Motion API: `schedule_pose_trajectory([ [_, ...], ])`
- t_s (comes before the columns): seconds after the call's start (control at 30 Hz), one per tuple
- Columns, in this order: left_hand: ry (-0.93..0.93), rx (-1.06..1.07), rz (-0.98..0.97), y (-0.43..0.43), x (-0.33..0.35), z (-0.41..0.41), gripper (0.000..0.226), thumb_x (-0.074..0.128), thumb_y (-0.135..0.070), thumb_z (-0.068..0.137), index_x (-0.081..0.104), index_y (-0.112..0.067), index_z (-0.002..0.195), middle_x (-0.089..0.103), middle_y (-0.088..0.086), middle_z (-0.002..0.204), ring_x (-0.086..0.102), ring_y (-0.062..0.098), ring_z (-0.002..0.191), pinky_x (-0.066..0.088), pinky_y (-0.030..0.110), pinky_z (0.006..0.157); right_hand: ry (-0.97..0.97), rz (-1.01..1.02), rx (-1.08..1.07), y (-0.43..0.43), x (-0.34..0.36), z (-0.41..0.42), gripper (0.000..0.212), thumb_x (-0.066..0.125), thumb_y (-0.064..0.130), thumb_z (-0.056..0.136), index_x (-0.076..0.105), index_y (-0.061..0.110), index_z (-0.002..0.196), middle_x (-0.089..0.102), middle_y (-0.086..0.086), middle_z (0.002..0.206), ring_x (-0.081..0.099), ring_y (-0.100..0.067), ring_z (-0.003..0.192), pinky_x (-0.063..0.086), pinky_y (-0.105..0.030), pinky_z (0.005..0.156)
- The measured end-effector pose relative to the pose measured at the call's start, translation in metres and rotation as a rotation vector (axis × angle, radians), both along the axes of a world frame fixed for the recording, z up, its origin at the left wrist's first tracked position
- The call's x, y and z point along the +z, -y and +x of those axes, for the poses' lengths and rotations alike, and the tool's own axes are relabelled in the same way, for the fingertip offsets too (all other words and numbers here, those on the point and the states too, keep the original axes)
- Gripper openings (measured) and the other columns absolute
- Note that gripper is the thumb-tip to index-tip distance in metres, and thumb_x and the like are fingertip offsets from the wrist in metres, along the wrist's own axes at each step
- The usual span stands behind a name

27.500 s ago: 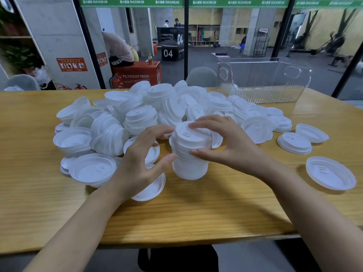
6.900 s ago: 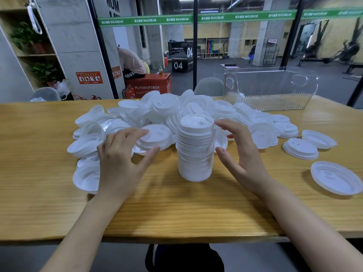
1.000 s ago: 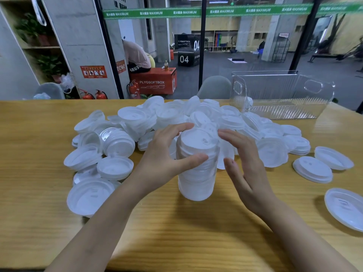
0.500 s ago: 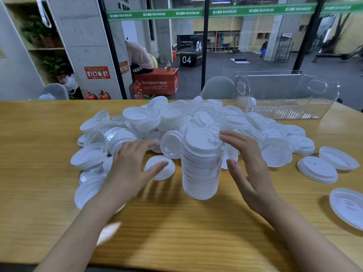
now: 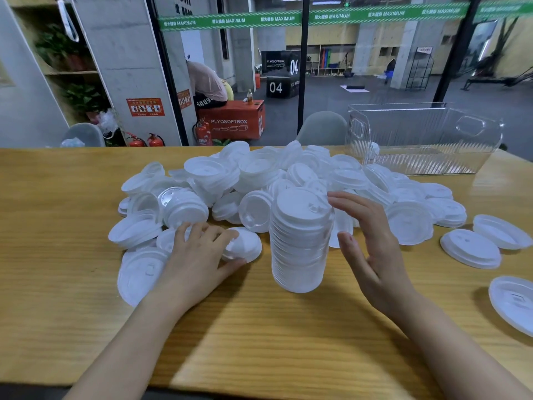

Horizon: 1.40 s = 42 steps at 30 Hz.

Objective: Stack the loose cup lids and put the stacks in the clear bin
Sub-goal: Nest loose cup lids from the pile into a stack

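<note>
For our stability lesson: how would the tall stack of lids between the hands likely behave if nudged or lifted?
The stack of lids is tall and narrow, so a nudge would probably topple it. Thin plastic suggests lightness. Lids merely nest, so lifting the top may split it.

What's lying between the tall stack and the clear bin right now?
In the head view, a heap of loose lids fills the stretch between the stack and the bin.

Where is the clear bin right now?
In the head view, the clear bin sits far right on the table, just behind the loose lids.
</note>
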<state>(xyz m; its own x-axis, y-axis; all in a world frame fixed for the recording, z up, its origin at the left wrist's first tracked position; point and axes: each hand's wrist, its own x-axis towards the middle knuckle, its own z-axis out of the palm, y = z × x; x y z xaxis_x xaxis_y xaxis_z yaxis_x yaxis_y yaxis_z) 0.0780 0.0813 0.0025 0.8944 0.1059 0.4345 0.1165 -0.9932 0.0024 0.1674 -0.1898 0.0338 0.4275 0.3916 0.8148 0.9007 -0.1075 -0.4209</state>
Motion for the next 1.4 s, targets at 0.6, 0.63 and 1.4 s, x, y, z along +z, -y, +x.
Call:
schedule_pose_trajectory([
  [0.6,0.424,-0.22,-0.659,0.044,0.078,-0.008,0.043,0.051,-0.065,0.08,0.06,-0.042,0.115,0.058,-0.032,0.115,0.046,-0.002,0.114,0.031,0.016,0.095,-0.008,0.009,-0.02,0.0,-0.001,0.001,0.04,0.036,0.045,0.104,0.046,0.023,0.137,0.049,0.009,0.139,0.045,-0.015,0.132,0.033,-0.028,0.11],
  [0.63,0.4,-0.277,-0.744,0.051,0.082,-0.007,0.042,0.052,-0.065,0.079,0.059,-0.044,0.115,0.057,-0.035,0.116,0.046,-0.005,0.116,0.031,0.009,0.094,-0.007,0.012,-0.022,0.001,-0.001,0.001,0.041,0.035,0.045,0.104,0.046,0.023,0.137,0.049,0.009,0.139,0.045,-0.014,0.132,0.033,-0.028,0.11],
  [1.4,0.203,-0.39,-0.637,0.079,0.085,-0.004,0.044,0.054,-0.063,0.079,0.055,-0.054,0.123,0.052,-0.029,0.128,0.038,0.002,0.126,0.031,0.048,0.109,0.018,-0.024,-0.04,0.002,0.001,0.001,0.04,0.036,0.045,0.104,0.047,0.028,0.138,0.047,0.009,0.14,0.042,-0.014,0.133,0.032,-0.03,0.11],
])
